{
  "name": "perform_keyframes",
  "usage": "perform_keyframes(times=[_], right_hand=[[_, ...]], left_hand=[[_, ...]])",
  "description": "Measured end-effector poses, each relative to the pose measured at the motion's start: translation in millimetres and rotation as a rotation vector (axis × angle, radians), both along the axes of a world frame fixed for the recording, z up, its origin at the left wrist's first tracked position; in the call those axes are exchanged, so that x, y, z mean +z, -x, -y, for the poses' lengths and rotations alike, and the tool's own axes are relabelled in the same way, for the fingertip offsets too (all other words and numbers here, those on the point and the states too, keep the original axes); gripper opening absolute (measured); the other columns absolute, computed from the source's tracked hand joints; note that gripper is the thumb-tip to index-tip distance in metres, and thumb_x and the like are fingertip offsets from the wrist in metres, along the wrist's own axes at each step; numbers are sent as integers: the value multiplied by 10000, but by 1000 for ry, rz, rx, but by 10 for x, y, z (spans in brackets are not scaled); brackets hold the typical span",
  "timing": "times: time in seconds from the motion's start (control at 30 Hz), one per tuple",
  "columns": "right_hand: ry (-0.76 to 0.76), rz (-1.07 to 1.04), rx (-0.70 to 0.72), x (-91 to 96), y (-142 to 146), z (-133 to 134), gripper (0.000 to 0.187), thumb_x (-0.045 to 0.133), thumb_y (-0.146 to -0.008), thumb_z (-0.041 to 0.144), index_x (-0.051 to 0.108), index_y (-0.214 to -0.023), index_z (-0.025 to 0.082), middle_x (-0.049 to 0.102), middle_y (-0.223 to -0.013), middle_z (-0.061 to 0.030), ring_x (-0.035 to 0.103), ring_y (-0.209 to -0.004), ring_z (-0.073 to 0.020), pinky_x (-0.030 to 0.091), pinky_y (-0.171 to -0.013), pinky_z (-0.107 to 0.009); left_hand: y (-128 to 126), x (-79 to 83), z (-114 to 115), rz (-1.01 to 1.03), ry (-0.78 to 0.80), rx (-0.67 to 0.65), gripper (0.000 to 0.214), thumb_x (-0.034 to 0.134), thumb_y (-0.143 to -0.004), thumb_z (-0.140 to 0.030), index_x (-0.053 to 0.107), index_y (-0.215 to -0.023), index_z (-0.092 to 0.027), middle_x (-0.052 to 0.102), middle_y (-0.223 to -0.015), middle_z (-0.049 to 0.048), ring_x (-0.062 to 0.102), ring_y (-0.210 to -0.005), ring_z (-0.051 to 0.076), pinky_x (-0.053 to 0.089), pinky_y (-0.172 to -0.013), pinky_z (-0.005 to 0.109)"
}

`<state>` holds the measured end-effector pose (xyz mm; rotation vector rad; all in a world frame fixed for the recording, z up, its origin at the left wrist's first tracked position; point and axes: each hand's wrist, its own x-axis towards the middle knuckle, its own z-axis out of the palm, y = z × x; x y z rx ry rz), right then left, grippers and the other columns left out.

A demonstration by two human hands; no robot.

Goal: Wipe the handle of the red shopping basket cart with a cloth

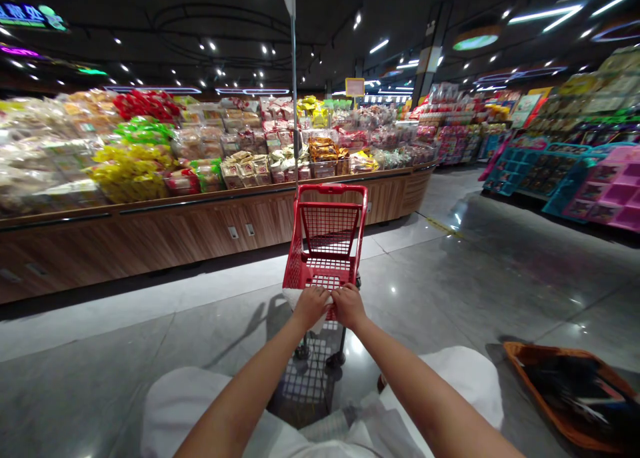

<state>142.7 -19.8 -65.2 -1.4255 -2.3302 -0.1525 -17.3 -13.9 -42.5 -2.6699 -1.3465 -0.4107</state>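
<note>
Both hands are closed on the near end of the cart, left hand [311,305] and right hand [349,305] almost touching, fingers curled over the edge. There's some white material [291,297] under the left one, can't tell if it's cloth or paper. The arms are bare, reaching forward and angling in to meet, backs of the hands up.

The red shopping cart [333,189] is straight ahead, its basket stretching away from the hands: grid floor, lattice panel at the far end, dark wheels [335,360] below. Past it is a wood-panelled counter [210,235] piled with bagged goods, including yellow packs [133,171], green packs [143,131] and red packs [147,105] stacked up to the left.

Lower right on the floor, well apart from the cart, is an orange-brown bin [545,355] with dark stuff in it, too murky to make out. Further back there's a pink rack [613,191].
</note>
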Motion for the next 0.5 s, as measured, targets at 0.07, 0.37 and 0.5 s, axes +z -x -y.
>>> perform_keyframes(times=[0.07,0.37,0.5], right_hand=[[7,6,8,8,-24,-5,114,536,-740,208,588,-841,199,662,-807,-42,573,-809,-186,289,-911,-325],[-1,42,61,32,-270,-64,148,555,-665,191,584,-810,195,657,-806,-30,562,-790,-178,295,-876,-313],[-16,20,27,-18,-174,-53,126,541,-688,187,581,-807,195,649,-779,-30,562,-771,-178,292,-879,-322]], left_hand=[[-90,0,7,6,7,-1,187,612,-824,-309,583,-956,-178,622,-946,73,562,-915,227,452,-787,374],[563,59,-64,26,-62,-42,104,581,-845,-257,584,-939,-213,612,-956,52,547,-931,202,442,-848,379],[151,26,1,44,-8,12,151,611,-822,-277,573,-943,-196,616,-952,63,547,-922,224,445,-822,389]])
